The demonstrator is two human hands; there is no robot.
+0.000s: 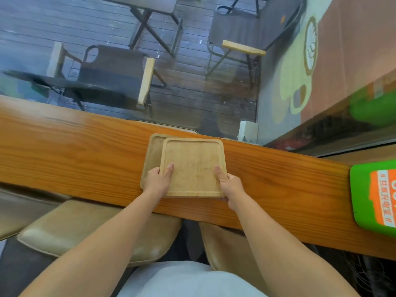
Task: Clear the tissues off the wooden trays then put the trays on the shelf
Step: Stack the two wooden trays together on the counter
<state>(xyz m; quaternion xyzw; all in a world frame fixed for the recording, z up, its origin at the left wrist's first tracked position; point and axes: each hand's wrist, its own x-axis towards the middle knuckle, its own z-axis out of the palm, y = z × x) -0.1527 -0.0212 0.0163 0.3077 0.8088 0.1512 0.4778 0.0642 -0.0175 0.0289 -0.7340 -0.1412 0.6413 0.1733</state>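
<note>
A light wooden tray [194, 161] lies bare on top of a second, slightly darker wooden tray [153, 151], which sticks out to the left. Both rest on the long wooden counter [64, 151] in front of a window. My left hand [158, 181] grips the top tray's left edge, thumb on its surface. My right hand [229, 185] grips its right edge the same way. No tissue shows on either tray.
A green and orange box [375, 198] stands on the counter at the right. Tan padded stools [98, 230] sit under the counter's near edge. Beyond the glass are folding chairs [111, 76] and a deck. A small white box [248, 130] stands behind the counter.
</note>
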